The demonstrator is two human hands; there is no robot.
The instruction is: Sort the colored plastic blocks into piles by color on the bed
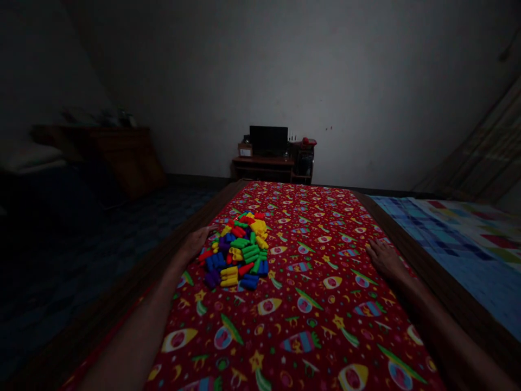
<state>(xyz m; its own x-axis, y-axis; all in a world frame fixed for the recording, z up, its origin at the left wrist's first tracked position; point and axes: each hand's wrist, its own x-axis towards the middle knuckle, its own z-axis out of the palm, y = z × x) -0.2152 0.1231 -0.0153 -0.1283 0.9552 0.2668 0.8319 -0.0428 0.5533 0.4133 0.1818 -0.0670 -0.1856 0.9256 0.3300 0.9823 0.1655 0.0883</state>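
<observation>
Near zone: a red printed cloth (301, 309) covers the surface (376, 214) and leaves a brown margin along the left and right edges. If a forearm drags on the cloth, it could bunch and shift whatever lies on it.

Middle zone: the pile of plastic pieces (240, 254) lies left of the centreline, nearer the left edge. Its closest members are a blue piece (249, 281), a yellow piece (229, 277) and a purple piece (212, 279). The light is dim; blue and purple may be confused where they meet.

The right hand (383, 256) rests palm down near the right edge, well apart from the pile. Its grip is released and bears no piece. The left hand (197, 243) lies beside the pile at the left edge, grip released, fingers extended. Contact with the nearest pieces cannot be confirmed. An outward sweep here could push pieces over the edge onto the floor (179, 209).

Toward the pile's far side, a yellow cluster (258, 227) sits above its neighbours. Removing support from below could make it slide.

Far zone: a monitor (268, 140) stands on a low stand (262, 161) beyond the far edge.
</observation>
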